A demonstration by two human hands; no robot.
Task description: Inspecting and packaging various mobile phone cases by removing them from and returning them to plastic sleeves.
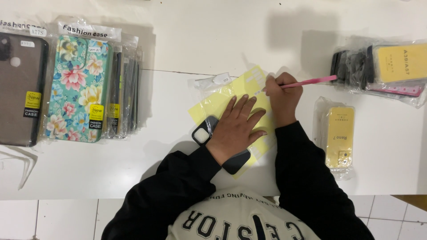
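My left hand lies flat, fingers spread, on a clear bag with a yellow card insert that holds a black phone case. My right hand grips a pink pen, whose tip touches a small white label near the top edge of that bag. Both arms wear black sleeves.
On the white table, at left lie a floral phone case in a bag, a dark grey case and a stack of bagged cases. A yellow bagged case lies right of my hand. More bagged cases sit far right.
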